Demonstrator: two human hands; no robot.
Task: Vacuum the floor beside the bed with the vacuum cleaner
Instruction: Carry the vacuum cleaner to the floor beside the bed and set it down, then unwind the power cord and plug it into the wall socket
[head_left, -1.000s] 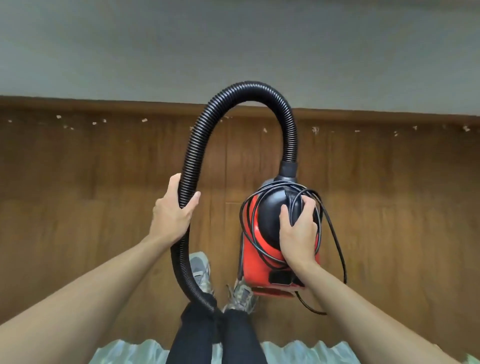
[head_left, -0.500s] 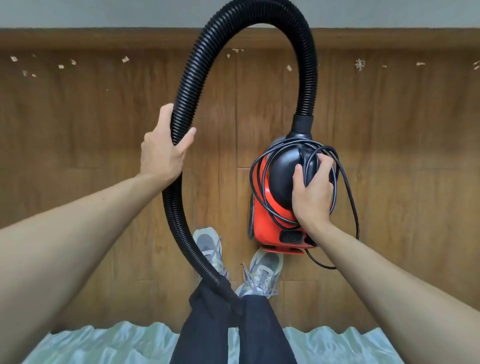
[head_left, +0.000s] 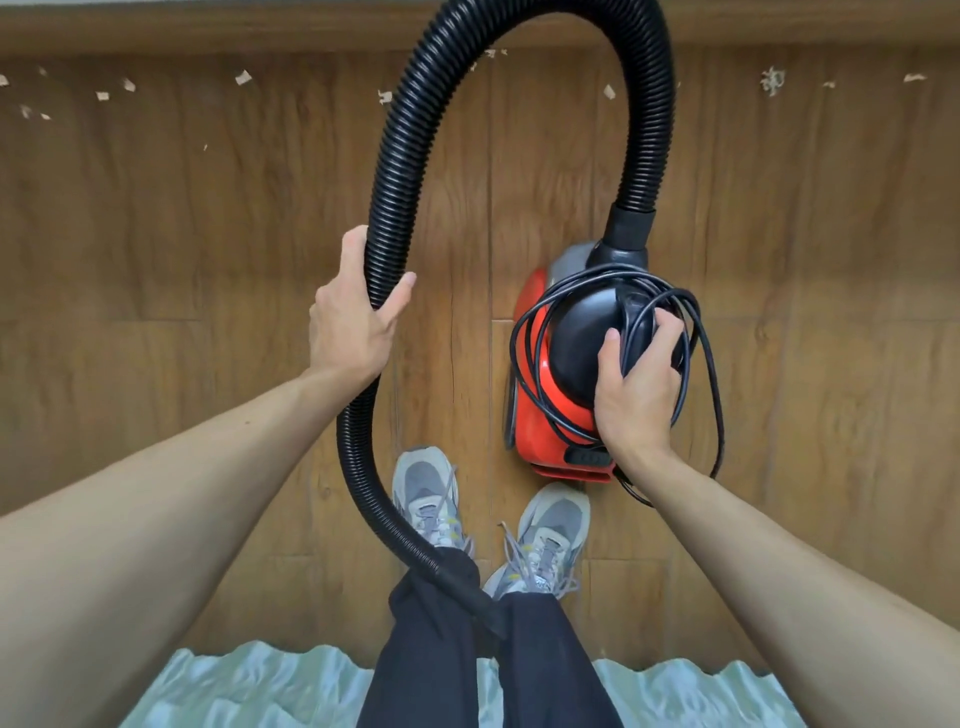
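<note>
A small red and black vacuum cleaner (head_left: 540, 415) is over the wooden floor (head_left: 156, 260), just right of my feet. My right hand (head_left: 636, 387) grips its black top handle together with loops of the black power cord (head_left: 709, 374). A ribbed black hose (head_left: 410, 135) arches up from the cleaner's front, out of the frame's top and down to the left. My left hand (head_left: 356, 317) holds the hose partway along. The hose's lower end runs in front of my legs and is hidden there. The pale green bed cover (head_left: 260, 686) lies along the bottom edge.
Small pale scraps of debris (head_left: 241, 78) are scattered on the floor near the wooden skirting board (head_left: 208, 26) at the far side. My grey shoes (head_left: 431, 499) stand between the bed and the cleaner.
The view has tilted down, so the wall has left the frame and more of the bed shows. Both hands keep the same holds on hose and handle.
</note>
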